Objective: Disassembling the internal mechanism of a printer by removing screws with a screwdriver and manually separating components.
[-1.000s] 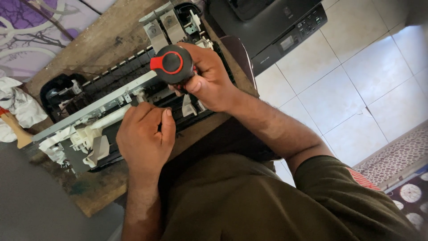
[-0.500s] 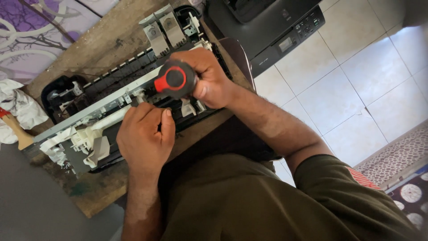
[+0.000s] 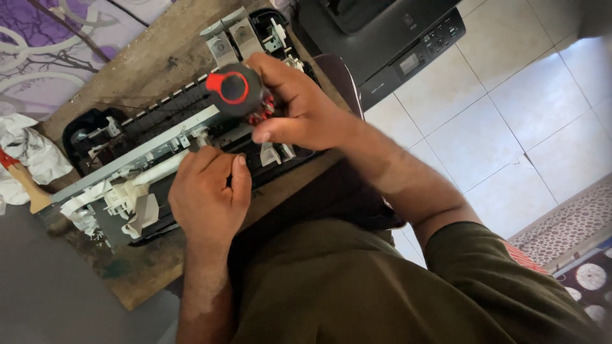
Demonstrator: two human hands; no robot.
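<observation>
Since 1 s ago screwdriver tipped a bit left; R hand wrapped round its handle, L hand curled on printer, can't tell if pinching anything

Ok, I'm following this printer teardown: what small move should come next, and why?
Probably turn the screwdriver in place. The right hand grips its red-and-black handle upright over the opened printer, and the left hand rests near the hidden tip, apparently steadying it.
</observation>
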